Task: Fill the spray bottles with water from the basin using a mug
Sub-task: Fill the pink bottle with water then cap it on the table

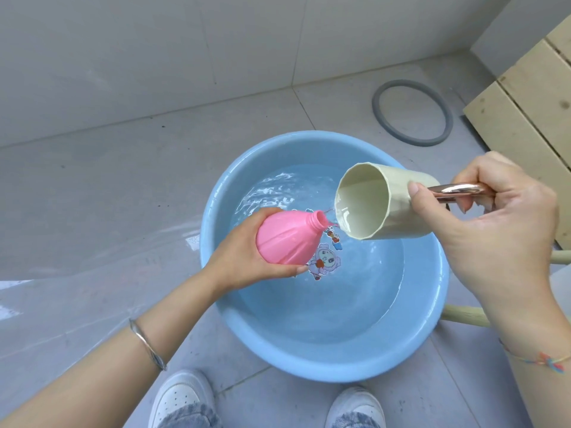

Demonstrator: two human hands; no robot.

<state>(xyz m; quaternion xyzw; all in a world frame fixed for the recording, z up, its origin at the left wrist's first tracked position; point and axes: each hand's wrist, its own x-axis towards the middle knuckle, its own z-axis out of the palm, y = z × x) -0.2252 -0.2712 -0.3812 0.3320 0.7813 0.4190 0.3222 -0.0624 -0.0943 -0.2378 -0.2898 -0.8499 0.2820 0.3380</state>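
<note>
My left fingers (pixel 262 215) grip the pink bottle (pixel 287 239), my right fingers (pixel 469 177) the tilted mug (pixel 389 205) by its handle. The basin (pixel 207 242) lies beneath them, a grey ring (pixel 378 114) beyond.

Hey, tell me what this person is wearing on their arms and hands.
No sleeves or gloves show: the left hand and right hand are bare. A thin silver bangle circles the left wrist; a slim multicoloured string bracelet with a small tassel circles the right.
</note>
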